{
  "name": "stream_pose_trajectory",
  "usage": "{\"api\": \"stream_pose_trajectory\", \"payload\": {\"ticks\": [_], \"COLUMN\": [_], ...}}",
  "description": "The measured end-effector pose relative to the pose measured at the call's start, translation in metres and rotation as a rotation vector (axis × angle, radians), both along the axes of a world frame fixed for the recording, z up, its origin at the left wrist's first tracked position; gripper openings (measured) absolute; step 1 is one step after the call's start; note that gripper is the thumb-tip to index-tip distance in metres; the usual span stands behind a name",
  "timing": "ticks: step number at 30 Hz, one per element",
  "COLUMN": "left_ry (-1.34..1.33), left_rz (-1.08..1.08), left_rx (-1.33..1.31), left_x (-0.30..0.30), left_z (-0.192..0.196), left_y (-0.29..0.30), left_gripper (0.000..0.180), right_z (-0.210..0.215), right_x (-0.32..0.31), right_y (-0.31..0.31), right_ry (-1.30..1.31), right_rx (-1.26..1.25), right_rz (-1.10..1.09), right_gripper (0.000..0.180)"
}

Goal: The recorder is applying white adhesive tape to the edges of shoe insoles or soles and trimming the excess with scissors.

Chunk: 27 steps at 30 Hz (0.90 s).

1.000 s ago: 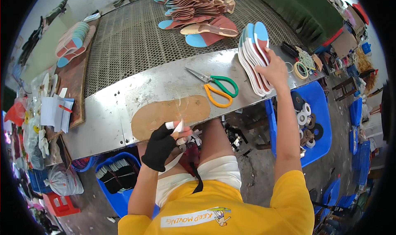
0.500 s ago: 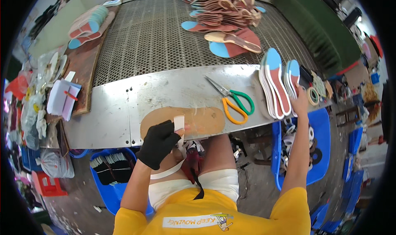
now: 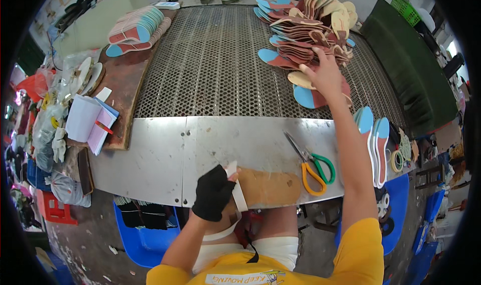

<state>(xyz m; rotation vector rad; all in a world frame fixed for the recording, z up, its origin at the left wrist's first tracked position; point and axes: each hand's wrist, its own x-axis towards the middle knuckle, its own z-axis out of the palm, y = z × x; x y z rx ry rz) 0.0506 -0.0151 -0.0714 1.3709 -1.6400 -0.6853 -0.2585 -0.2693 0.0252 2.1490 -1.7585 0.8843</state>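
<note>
My left hand (image 3: 214,193), in a black fingerless glove, pinches a white strip (image 3: 236,187) at the near edge of the steel bench, against the left end of a brown insole board (image 3: 273,187). My right hand (image 3: 325,77) reaches far forward with fingers spread. It rests on the near edge of a loose pile of insoles (image 3: 305,27) on the perforated metal top, touching a tan insole (image 3: 299,78) above a blue-and-red one (image 3: 306,97).
Scissors (image 3: 313,166) with one green and one orange handle lie right of the brown board. A stack of blue-tipped insoles (image 3: 373,139) stands at the bench's right end, another stack (image 3: 135,28) at the far left. Papers (image 3: 90,117) lie on a wooden board. Blue stools stand below.
My right hand left the insole stack at the bench's right end and moved up to the loose pile. My left hand still holds the white strip by the brown board.
</note>
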Motion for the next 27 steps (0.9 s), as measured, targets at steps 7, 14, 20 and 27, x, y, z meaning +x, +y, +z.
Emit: {"api": "stream_pose_trajectory", "payload": {"ticks": [7, 14, 20, 27], "left_ry": [-0.001, -0.035, -0.216, -0.087], "left_rz": [-0.088, -0.158, -0.2, -0.207], "left_rx": [0.055, -0.056, -0.065, 0.052], "left_x": [0.005, 0.009, 0.012, 0.012], "left_z": [0.018, 0.021, 0.021, 0.025], "left_y": [-0.002, -0.011, -0.009, -0.013], "left_gripper": [0.017, 0.017, 0.019, 0.02], "right_z": [-0.015, -0.016, 0.016, 0.051], "right_x": [0.035, 0.031, 0.037, 0.008], "right_y": [-0.076, -0.086, -0.092, -0.119], "right_ry": [0.119, -0.052, 0.044, -0.023], "right_rx": [0.302, 0.202, 0.143, 0.154], "right_rz": [-0.445, -0.392, -0.316, -0.212], "right_gripper": [0.075, 0.062, 0.053, 0.057]}}
